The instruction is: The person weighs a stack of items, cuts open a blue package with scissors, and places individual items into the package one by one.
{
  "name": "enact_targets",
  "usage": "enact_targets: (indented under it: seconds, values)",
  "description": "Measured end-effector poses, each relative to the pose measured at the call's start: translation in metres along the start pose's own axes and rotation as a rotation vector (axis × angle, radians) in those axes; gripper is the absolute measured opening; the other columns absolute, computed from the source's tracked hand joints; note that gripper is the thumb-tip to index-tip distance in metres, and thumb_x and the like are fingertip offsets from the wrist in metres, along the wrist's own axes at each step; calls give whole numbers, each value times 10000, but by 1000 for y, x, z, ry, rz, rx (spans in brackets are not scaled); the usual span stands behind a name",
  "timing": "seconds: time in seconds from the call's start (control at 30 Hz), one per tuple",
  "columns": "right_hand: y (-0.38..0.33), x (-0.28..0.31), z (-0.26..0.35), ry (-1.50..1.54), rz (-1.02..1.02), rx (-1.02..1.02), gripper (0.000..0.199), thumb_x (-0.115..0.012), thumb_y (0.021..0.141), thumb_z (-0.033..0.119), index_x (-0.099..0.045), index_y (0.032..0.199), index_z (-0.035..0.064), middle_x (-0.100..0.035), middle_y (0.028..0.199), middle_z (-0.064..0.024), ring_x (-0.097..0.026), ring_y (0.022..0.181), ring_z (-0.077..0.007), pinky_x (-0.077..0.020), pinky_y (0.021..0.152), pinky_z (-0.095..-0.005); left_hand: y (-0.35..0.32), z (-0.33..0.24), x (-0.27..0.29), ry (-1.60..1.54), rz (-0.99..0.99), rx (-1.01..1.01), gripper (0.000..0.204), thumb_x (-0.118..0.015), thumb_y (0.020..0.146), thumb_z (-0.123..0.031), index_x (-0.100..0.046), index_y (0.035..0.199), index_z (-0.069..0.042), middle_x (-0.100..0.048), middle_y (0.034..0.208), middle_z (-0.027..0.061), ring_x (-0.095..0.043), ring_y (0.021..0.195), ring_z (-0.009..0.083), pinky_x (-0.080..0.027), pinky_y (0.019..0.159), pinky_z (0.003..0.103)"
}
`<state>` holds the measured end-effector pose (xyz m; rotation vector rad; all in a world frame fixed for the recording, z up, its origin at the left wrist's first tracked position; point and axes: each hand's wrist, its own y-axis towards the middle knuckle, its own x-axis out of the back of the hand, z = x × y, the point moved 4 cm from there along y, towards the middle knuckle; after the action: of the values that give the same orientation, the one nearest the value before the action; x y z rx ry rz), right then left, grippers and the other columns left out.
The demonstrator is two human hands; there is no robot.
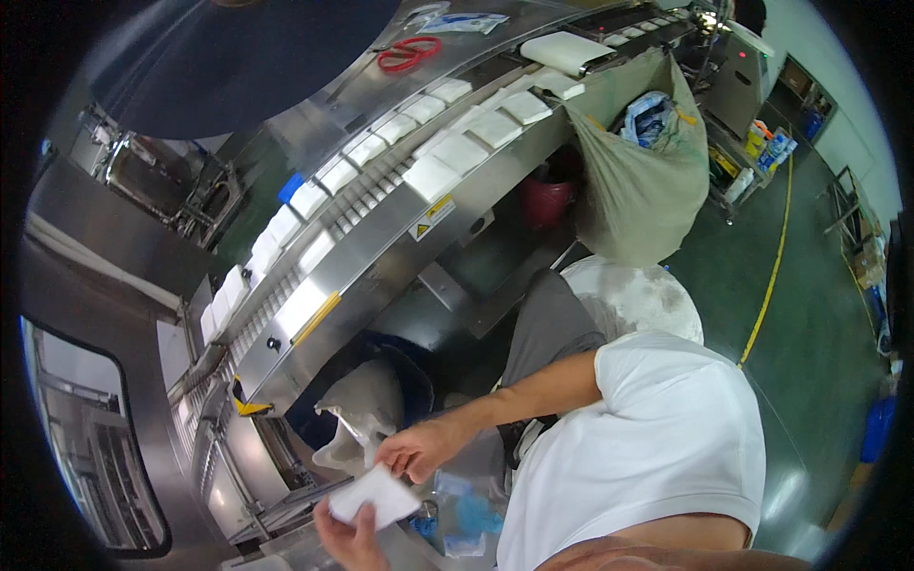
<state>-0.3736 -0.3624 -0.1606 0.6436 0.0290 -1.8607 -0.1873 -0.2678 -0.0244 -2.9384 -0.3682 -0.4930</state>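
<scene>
Left to right, lower centre of frame: left hand (354, 539) comes in from the bottom edge, partly closed, thumb on the upper face of one flat white packet (379, 499), fingers round its left edge, so it has hold of it. Packet lies between the two hands, tilted. Right hand (419, 451) is at its upper right side, fingers curled, fingertips at the packet's edge; can't tell if they pinch it or only touch. Counts, left to right: 1 framed window (95, 440), lower left. 1 roller conveyor (360, 203) running from lower left to upper right, with 2 rows of white packs (446, 164); at least ten in the far row, at least five in the near one, overlap blocks an exact count. 1 blue piece (291, 187) beside the far row. 1 white bag (367, 400) just above the hands. 1 red-handled tool (409, 54), top centre. 1 red bucket (548, 201) under the conveyor. 1 white stool (657, 300), right of centre. 1 grey-green cloth sack (647, 205), upper right, blue plastic inside. 1 long yellow floor line (769, 271), right side.
</scene>
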Motion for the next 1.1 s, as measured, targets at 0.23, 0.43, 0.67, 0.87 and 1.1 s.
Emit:
enact_targets:
  seconds: [0.23,0.43,0.67,0.87,1.1]
  values:
    - [-30,2,82,-452,-517,41,376,-792,930,233,-677,1217,19,-722,1089,-89,-673,971,-149,-544,820,-294,21,-13,-87,-122,42,-204,457,-788,917,-15,-457,1231,-2,-617,1144,132,-629,1074,181,-507,937,299]
    - [-57,19,122,-706,-553,56,302,-770,939,215,-698,1155,15,-734,1055,-107,-691,884,-175,-546,763,-304,45,-6,-109,-229,285,-29,472,-831,879,-42,-511,1224,-11,-631,1146,98,-620,1075,163,-503,942,298]
    - [-90,51,135,-396,-764,46,361,-584,1077,308,-593,1272,5,-701,1056,-112,-696,866,-160,-584,755,-307,61,-29,-131,-242,200,-174,345,-794,928,-58,-610,1210,18,-692,1071,65,-657,979,132,-532,877,279]
    - [-136,107,135,-165,-949,33,456,-402,1135,412,-606,1216,12,-702,998,-120,-706,851,-173,-603,744,-298,98,-13,-146,-364,225,47,279,-806,870,-27,-670,1113,-8,-709,1000,21,-660,914,101,-527,815,251]
    - [-149,87,141,-255,-801,78,439,-386,1146,357,-615,1252,-2,-687,1067,-107,-680,932,-163,-577,825,-309,108,-18,-173,-755,420,-33,365,-838,867,-77,-631,1166,-36,-715,1074,36,-689,964,144,-558,880,311]
